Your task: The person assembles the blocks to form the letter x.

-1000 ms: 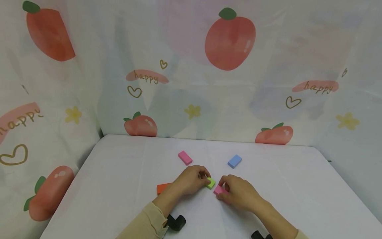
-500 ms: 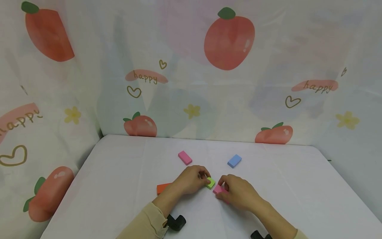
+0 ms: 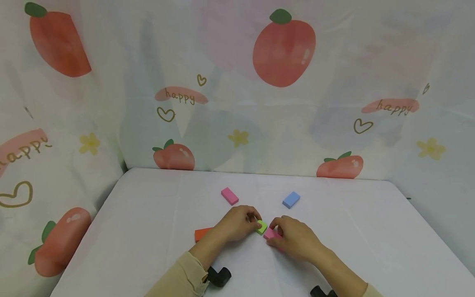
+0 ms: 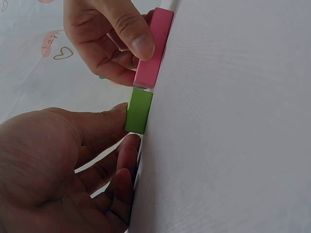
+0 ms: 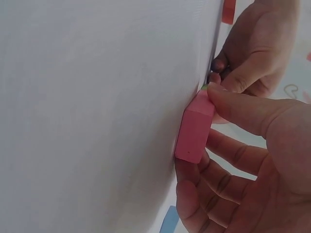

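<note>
Near the middle of the table, my left hand (image 3: 236, 223) pinches a small lime-green block (image 3: 262, 227) by thumb and fingers. A pink block (image 3: 271, 234) lies between the thumb and fingers of my right hand (image 3: 298, 239), just right of the green one. In the left wrist view the end of the pink block (image 4: 154, 51) comes right up to the green block (image 4: 139, 110); whether they touch I cannot tell. Both blocks sit low at the white tabletop. From the right wrist, the pink block (image 5: 195, 131) hides most of the green one.
Beyond the hands, a second pink block (image 3: 230, 196) and a blue block (image 3: 291, 200) lie on the white table (image 3: 148, 214). An orange block (image 3: 202, 234) is partly covered by the left forearm. A patterned cloth wall (image 3: 222, 123) rises behind the table.
My right hand has slid the pink block slightly leftward, closer to the green block. The left hand and the green block have stayed in place.
</note>
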Demonstrator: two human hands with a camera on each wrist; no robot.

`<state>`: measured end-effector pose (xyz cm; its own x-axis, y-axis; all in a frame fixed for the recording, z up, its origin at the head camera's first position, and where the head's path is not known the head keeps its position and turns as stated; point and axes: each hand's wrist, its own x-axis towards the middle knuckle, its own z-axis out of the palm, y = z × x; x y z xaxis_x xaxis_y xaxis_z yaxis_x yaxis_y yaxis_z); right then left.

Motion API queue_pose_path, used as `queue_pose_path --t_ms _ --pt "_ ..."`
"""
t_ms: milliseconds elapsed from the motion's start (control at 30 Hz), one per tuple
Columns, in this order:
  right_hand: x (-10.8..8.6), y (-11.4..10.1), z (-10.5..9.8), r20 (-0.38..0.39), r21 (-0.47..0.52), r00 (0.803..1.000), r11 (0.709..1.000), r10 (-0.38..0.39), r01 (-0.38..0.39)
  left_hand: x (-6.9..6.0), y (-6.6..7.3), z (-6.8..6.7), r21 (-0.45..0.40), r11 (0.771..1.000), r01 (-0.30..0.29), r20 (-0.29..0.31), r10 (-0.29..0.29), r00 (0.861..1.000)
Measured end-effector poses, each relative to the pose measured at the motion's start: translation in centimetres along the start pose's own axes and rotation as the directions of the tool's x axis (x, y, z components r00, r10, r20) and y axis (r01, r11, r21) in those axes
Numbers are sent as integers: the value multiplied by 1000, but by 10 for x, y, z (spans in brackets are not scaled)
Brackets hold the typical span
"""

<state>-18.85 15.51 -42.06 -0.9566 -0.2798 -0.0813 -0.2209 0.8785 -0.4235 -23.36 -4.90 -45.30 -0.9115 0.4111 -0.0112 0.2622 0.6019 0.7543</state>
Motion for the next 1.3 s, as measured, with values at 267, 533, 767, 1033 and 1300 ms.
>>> queue_pose_path --t_ms 267,533,767,1033,1300 --pt "1 -1 0 -6 7 1000 1000 -2 2 -1 1 0 2 1000 7 0 -7 1000" --pt "1 -2 1 -7 1 1000 1000 -5 5 0 1 1 5 1000 5 -4 -5 1000" --pt "2 -2 1 -11 -10 1000 1000 -8 8 1 0 1 1 1000 3 -5 -3 1000" --pt "4 -3 2 -10 -5 1000 1000 -4 4 1 -1 0 -1 1000 -4 -8 4 1000" --pt "4 -3 2 -7 -1 1000 1000 6 -6 1 -1 1 -10 1000 -1 -4 1 1000"
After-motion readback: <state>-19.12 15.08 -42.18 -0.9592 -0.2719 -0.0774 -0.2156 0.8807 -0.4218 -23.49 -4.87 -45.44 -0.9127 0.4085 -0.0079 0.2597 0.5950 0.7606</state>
